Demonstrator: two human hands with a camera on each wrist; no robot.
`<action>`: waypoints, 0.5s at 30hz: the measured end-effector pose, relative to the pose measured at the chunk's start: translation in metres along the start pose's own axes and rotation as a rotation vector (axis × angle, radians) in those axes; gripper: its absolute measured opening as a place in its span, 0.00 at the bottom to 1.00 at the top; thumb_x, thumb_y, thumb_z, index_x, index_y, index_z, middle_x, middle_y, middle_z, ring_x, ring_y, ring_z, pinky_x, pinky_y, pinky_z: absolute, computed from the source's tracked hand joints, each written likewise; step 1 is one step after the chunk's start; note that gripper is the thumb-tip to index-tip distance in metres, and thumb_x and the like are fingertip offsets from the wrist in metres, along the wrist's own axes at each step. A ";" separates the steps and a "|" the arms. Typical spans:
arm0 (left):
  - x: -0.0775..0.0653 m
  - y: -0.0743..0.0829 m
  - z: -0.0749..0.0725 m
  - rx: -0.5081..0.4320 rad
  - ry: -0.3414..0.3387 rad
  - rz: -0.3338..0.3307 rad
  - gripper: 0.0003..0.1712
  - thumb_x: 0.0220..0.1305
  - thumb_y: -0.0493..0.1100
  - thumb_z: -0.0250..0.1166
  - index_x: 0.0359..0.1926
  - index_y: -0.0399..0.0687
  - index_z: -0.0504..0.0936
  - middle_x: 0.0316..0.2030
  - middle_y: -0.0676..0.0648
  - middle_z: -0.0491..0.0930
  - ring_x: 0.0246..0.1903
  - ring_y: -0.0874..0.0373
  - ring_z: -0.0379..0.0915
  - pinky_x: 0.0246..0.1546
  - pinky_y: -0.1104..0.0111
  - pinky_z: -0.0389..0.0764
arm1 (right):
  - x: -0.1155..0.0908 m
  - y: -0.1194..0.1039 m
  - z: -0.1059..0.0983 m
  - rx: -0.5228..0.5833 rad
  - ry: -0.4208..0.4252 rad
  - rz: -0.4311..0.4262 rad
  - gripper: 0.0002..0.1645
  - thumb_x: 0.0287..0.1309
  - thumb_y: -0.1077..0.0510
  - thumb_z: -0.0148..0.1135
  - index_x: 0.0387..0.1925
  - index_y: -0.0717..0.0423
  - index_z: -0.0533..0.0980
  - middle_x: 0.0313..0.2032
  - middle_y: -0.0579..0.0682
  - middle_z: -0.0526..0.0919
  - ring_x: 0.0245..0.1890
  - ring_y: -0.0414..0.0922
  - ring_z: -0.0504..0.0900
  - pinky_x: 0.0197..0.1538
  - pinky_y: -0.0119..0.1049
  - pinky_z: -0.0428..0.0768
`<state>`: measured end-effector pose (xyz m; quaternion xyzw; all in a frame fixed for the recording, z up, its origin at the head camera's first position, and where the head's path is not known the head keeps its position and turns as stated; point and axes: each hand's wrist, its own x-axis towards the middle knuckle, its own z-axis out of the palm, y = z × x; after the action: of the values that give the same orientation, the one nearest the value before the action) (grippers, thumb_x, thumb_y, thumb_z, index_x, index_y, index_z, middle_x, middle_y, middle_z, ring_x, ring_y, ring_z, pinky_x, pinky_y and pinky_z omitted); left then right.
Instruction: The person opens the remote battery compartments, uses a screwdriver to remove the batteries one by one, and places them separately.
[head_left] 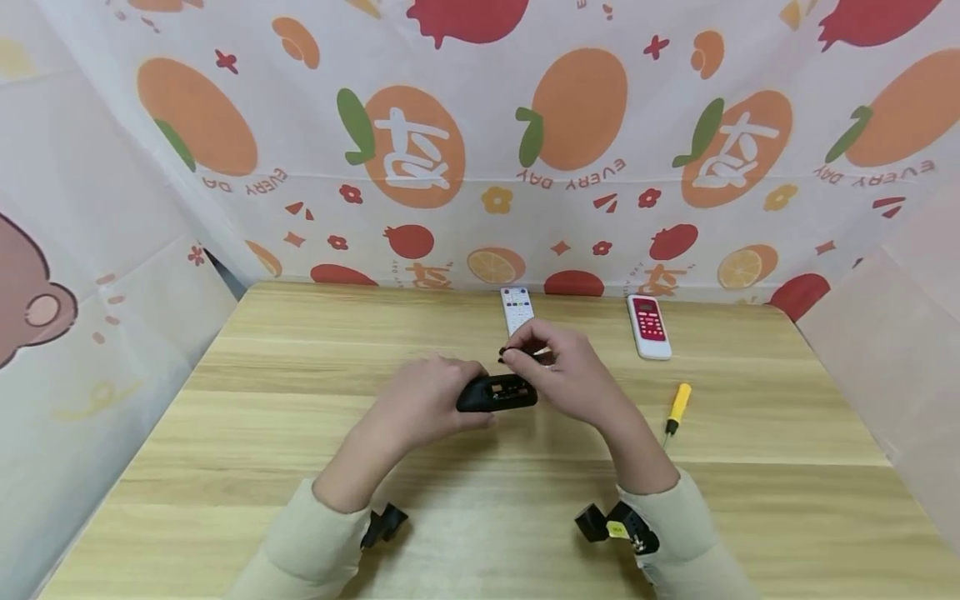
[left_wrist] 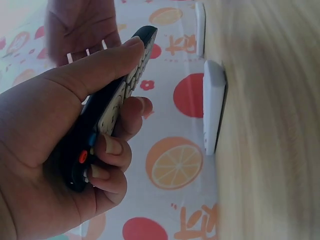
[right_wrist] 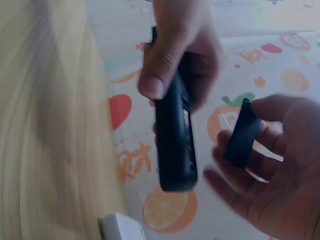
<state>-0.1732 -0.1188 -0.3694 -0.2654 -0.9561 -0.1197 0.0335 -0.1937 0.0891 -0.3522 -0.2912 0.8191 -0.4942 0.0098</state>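
Note:
My left hand (head_left: 422, 402) grips a black remote control (head_left: 474, 397) above the middle of the table. Its back faces up in the head view, and the battery compartment (head_left: 508, 388) is uncovered. In the left wrist view, fingers curl round the button side, where pale keys and one orange-red button (left_wrist: 83, 156) show. Just beyond the remote's far end, my right hand (head_left: 573, 377) pinches a small black battery cover (right_wrist: 242, 136) between thumb and fingers. A gap separates the cover from the remote in the right wrist view.
Behind my right hand, a white remote (head_left: 517, 307) lies near the table's back edge, partly hidden. Farther right is a white remote with a red face (head_left: 648, 325). A yellow-handled screwdriver (head_left: 678, 404) lies beside my right forearm. A fruit-print cloth (head_left: 487, 225) hangs behind the table (head_left: 270, 417).

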 end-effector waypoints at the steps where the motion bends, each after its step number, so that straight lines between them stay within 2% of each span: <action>1: 0.000 0.001 0.002 -0.002 -0.013 0.006 0.28 0.43 0.67 0.67 0.40 0.56 0.79 0.25 0.61 0.76 0.20 0.67 0.66 0.21 0.72 0.66 | -0.002 -0.001 -0.004 0.011 0.008 0.017 0.05 0.61 0.53 0.56 0.36 0.47 0.75 0.33 0.43 0.79 0.35 0.42 0.78 0.39 0.38 0.78; 4: 0.000 0.003 0.007 -0.003 -0.049 0.015 0.30 0.43 0.68 0.67 0.43 0.55 0.79 0.29 0.60 0.78 0.22 0.67 0.67 0.23 0.72 0.67 | -0.011 0.001 -0.014 0.014 0.040 0.075 0.05 0.60 0.57 0.58 0.38 0.53 0.75 0.33 0.48 0.79 0.34 0.46 0.78 0.36 0.39 0.79; 7: 0.000 0.004 0.011 0.002 -0.085 0.017 0.32 0.43 0.68 0.66 0.45 0.55 0.79 0.32 0.58 0.79 0.25 0.66 0.68 0.26 0.71 0.68 | -0.022 0.024 -0.026 -0.045 0.085 0.103 0.06 0.57 0.57 0.61 0.38 0.49 0.76 0.34 0.44 0.79 0.34 0.42 0.78 0.36 0.35 0.79; 11: 0.001 0.007 0.016 0.000 -0.113 0.035 0.32 0.44 0.67 0.67 0.47 0.54 0.78 0.35 0.56 0.80 0.27 0.64 0.69 0.26 0.69 0.68 | -0.043 0.067 -0.051 -0.233 0.156 0.144 0.07 0.52 0.53 0.66 0.35 0.42 0.77 0.31 0.38 0.80 0.30 0.36 0.78 0.34 0.33 0.78; 15: 0.005 0.011 0.023 -0.007 -0.134 0.064 0.30 0.44 0.67 0.67 0.44 0.56 0.78 0.34 0.57 0.79 0.28 0.63 0.69 0.25 0.68 0.67 | -0.069 0.091 -0.083 -0.463 0.159 0.216 0.08 0.50 0.54 0.67 0.31 0.44 0.75 0.25 0.40 0.77 0.27 0.38 0.77 0.30 0.35 0.76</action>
<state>-0.1722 -0.1013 -0.3881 -0.3034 -0.9468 -0.1037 -0.0278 -0.2041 0.2205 -0.4022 -0.1568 0.9348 -0.3112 -0.0689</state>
